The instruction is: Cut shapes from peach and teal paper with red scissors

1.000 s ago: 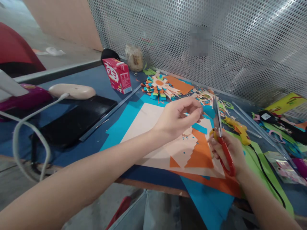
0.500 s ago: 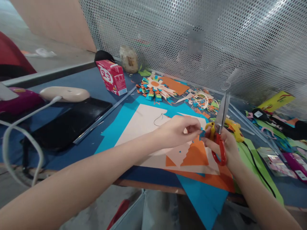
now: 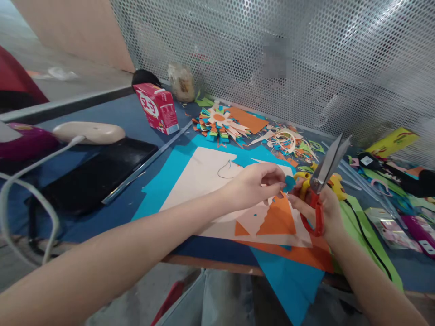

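Note:
Between the thumb and fingertips of my left hand is a small blue paper piece, roundish in outline. My right hand holds scissors with red and yellow handles, their blades pointing up and away. The fingertips of that hand are close beside the blue piece; whether they touch it I cannot tell. Below both hands lie pale pink sheets, an orange sheet and a ragged-edged pink scrap. A blue sheet hangs over the table's front edge.
A layered paper flower stands behind the sheets, beside a heap of paper scraps. A yellow glue gun with a black cord lies right. To the left are a red drink carton, a black tablet-like slab and a white cable.
The scissors have tilted to the right, and my right hand has shifted slightly right. More of the blue paper piece now shows at my left fingertips.

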A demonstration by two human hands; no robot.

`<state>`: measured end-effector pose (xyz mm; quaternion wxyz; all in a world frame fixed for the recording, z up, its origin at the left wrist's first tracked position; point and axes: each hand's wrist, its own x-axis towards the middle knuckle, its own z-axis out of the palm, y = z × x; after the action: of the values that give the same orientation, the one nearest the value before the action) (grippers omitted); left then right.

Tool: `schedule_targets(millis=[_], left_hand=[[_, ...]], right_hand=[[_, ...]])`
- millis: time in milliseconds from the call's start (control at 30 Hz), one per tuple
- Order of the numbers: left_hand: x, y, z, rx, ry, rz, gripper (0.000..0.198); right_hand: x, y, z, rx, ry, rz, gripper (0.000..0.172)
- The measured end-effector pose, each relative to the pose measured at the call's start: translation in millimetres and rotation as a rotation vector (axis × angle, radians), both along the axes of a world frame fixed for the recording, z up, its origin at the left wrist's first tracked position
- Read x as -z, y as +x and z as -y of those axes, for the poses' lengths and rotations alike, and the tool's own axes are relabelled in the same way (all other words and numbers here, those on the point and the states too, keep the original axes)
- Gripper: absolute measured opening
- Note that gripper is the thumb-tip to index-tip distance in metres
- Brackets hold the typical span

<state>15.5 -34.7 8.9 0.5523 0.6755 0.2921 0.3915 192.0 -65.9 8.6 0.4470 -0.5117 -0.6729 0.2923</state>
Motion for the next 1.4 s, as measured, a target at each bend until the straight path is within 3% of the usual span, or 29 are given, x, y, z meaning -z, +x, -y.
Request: schedule_targets(millis=[133, 300, 433, 567, 767, 1400], left_hand=[[-10.7, -4, 0, -0.098, -0.102, 0.147, 0.008], [-24.1, -11, 0, -0.213, -0.028, 0.404, 0.007], [-26.5, -12, 0, -0.298, 0.04, 0.487, 0.006], [-25.9, -12, 0, -0.344, 0.075, 0.507, 0.009], [-21.3, -11, -3, -0.344, 0.155, 0.492, 0.012], [-25.8, -12, 3, -0.362, 0.118, 0.385, 0.007]], right_hand=[[-0.1, 2, 1, -0.042, 0.024, -0.054, 0.03], [3.7, 9, -1, 0.011, 0.027, 0.147, 0.026], [5.4, 12, -3, 0.035, 0.024, 0.2, 0.027], [5.3, 15, -3, 0.05, 0.007, 0.174, 0.029], [6.7, 14, -2, -0.058, -0.071, 0.173, 0.026], [5.9, 15, 1, -0.082, -0.088, 0.213, 0.022]])
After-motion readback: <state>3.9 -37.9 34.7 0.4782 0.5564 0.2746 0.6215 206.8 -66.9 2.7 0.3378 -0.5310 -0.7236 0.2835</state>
